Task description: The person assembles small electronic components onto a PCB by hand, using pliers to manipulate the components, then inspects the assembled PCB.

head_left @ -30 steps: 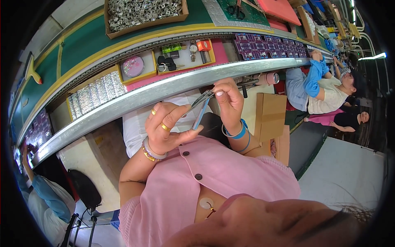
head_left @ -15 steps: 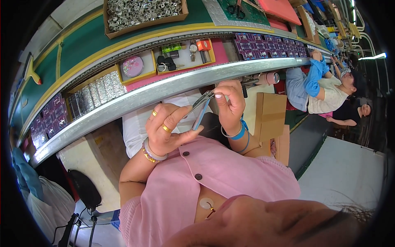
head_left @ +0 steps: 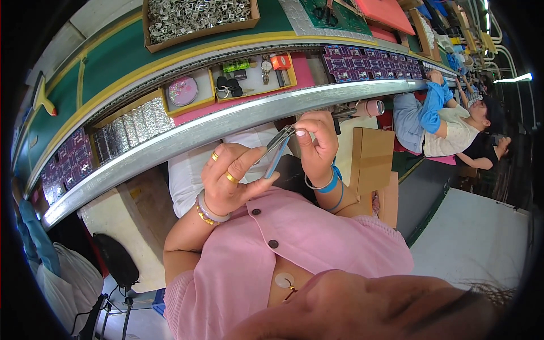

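My left hand [head_left: 229,175], with gold rings and a bracelet, grips small blue-handled pliers [head_left: 276,152] in front of my chest. My right hand [head_left: 317,141] is raised just right of it, fingers pinched at the pliers' metal jaws, on something too small to make out. Both hands hover below the metal rail of the conveyor line [head_left: 226,122], above my pink shirt.
On the belt lie purple circuit boards [head_left: 368,61], silver parts [head_left: 127,131], a yellow tray [head_left: 252,76] with keys, a watch and small tools, and a round pink tin [head_left: 182,90]. A box of metal parts [head_left: 198,14] stands behind. A cardboard box [head_left: 371,153] and seated co-workers [head_left: 447,122] are right.
The purple boards and silver parts on the belt have slid to the right. My hands stay close together at the pliers, nearly unmoved.
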A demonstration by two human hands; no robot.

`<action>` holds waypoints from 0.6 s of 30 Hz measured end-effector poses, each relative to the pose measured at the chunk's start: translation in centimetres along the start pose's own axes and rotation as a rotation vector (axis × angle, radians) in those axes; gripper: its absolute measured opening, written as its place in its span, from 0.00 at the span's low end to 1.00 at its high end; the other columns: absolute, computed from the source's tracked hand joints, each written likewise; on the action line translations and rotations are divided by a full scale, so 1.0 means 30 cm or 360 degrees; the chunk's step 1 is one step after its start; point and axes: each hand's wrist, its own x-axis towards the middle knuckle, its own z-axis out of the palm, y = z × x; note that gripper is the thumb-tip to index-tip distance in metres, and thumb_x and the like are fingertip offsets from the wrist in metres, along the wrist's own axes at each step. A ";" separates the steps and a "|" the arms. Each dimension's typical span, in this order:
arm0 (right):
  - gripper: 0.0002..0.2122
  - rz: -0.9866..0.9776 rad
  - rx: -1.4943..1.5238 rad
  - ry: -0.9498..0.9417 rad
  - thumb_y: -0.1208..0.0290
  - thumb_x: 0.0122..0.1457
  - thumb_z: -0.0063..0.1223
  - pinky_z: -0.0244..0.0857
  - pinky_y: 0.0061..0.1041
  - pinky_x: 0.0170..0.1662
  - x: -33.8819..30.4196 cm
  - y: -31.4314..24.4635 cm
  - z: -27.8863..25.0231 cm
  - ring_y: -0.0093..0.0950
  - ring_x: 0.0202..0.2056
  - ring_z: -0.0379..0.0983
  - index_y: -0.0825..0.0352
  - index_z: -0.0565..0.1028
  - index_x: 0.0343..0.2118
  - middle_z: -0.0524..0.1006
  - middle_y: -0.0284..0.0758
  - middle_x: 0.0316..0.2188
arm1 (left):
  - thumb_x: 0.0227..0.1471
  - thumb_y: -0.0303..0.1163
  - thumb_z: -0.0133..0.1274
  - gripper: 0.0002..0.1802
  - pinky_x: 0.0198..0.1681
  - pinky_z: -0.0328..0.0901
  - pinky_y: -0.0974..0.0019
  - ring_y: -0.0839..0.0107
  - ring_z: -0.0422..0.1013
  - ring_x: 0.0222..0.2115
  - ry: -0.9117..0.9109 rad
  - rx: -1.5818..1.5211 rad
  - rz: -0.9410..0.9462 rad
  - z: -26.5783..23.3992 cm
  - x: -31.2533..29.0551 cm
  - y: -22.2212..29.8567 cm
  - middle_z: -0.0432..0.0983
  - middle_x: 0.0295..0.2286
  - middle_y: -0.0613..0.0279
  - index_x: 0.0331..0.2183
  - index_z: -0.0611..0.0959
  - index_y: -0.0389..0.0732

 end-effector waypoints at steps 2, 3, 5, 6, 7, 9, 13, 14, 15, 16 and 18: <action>0.03 0.0010 0.0002 -0.0001 0.74 0.51 0.54 0.57 0.24 0.33 0.002 -0.001 0.002 0.30 0.28 0.63 0.66 0.74 0.27 0.71 0.33 0.25 | 0.28 0.32 0.67 0.27 0.25 0.63 0.69 0.67 0.67 0.23 -0.0009 0.0004 -0.0011 -0.003 0.003 0.001 0.69 0.22 0.62 0.36 0.78 0.38; 0.03 0.0019 0.0004 -0.0004 0.74 0.51 0.54 0.57 0.24 0.33 0.002 -0.002 0.006 0.30 0.28 0.64 0.66 0.74 0.27 0.71 0.33 0.25 | 0.28 0.32 0.67 0.26 0.25 0.63 0.68 0.67 0.67 0.23 -0.0007 0.0002 -0.0016 -0.006 0.001 0.001 0.69 0.22 0.62 0.36 0.78 0.38; 0.03 -0.0004 0.0025 -0.0018 0.74 0.51 0.54 0.57 0.24 0.33 0.005 0.001 0.018 0.30 0.28 0.64 0.66 0.74 0.27 0.71 0.33 0.25 | 0.28 0.32 0.67 0.26 0.25 0.63 0.68 0.67 0.67 0.23 -0.0002 0.0000 -0.0023 -0.011 -0.004 -0.009 0.69 0.22 0.62 0.36 0.78 0.38; 0.03 -0.0029 0.0047 -0.0030 0.74 0.51 0.54 0.57 0.24 0.33 0.006 0.001 0.028 0.30 0.28 0.64 0.66 0.74 0.27 0.71 0.32 0.25 | 0.28 0.31 0.67 0.26 0.25 0.63 0.68 0.67 0.67 0.22 0.0018 0.0010 -0.0027 -0.017 -0.010 -0.014 0.70 0.22 0.62 0.35 0.79 0.38; 0.03 -0.0030 0.0043 -0.0022 0.74 0.51 0.54 0.57 0.24 0.33 0.009 -0.003 0.025 0.30 0.28 0.64 0.66 0.74 0.27 0.71 0.32 0.25 | 0.28 0.31 0.67 0.25 0.25 0.63 0.68 0.67 0.67 0.22 0.0028 0.0011 -0.0017 -0.017 -0.007 -0.011 0.70 0.22 0.62 0.35 0.79 0.38; 0.02 -0.0007 0.0019 -0.0006 0.75 0.51 0.53 0.58 0.24 0.33 0.019 -0.019 0.021 0.30 0.28 0.64 0.67 0.73 0.26 0.71 0.33 0.24 | 0.28 0.31 0.66 0.24 0.25 0.63 0.68 0.67 0.67 0.22 -0.0001 -0.0002 -0.0011 -0.031 0.004 -0.006 0.70 0.22 0.61 0.35 0.79 0.38; 0.03 0.0476 0.0600 0.0052 0.75 0.54 0.49 0.59 0.21 0.33 -0.014 0.003 0.015 0.24 0.28 0.64 0.68 0.72 0.26 0.70 0.33 0.26 | 0.32 0.31 0.66 0.22 0.26 0.63 0.65 0.64 0.67 0.22 -0.0050 -0.0012 -0.0069 -0.036 0.011 -0.033 0.71 0.23 0.58 0.34 0.78 0.35; 0.05 0.0595 0.0700 -0.0034 0.74 0.57 0.47 0.60 0.20 0.34 -0.009 0.001 0.011 0.21 0.30 0.65 0.69 0.72 0.27 0.70 0.33 0.27 | 0.31 0.33 0.66 0.24 0.27 0.63 0.64 0.64 0.67 0.23 0.0015 0.0092 -0.0078 -0.034 0.003 -0.041 0.72 0.23 0.58 0.34 0.78 0.35; 0.12 0.0625 0.0854 -0.0121 0.63 0.58 0.45 0.61 0.25 0.38 -0.023 0.030 0.034 0.26 0.33 0.67 0.68 0.73 0.28 0.71 0.36 0.30 | 0.31 0.36 0.67 0.26 0.29 0.63 0.62 0.62 0.67 0.25 -0.0004 0.0197 -0.0098 -0.027 -0.007 -0.060 0.71 0.24 0.58 0.35 0.78 0.36; 0.14 0.0634 0.0825 -0.0393 0.61 0.58 0.46 0.63 0.28 0.39 0.005 0.007 0.026 0.28 0.35 0.69 0.69 0.73 0.31 0.73 0.37 0.31 | 0.32 0.38 0.68 0.28 0.31 0.62 0.60 0.60 0.67 0.25 0.0007 0.0296 -0.0050 -0.035 -0.017 -0.077 0.70 0.25 0.58 0.37 0.77 0.37; 0.13 0.0524 0.0640 -0.0829 0.61 0.57 0.48 0.63 0.27 0.36 0.011 -0.005 0.057 0.28 0.32 0.71 0.70 0.73 0.31 0.74 0.37 0.28 | 0.34 0.43 0.67 0.31 0.32 0.61 0.59 0.60 0.66 0.27 -0.0072 0.0356 0.0080 -0.038 -0.033 -0.088 0.70 0.28 0.58 0.39 0.75 0.39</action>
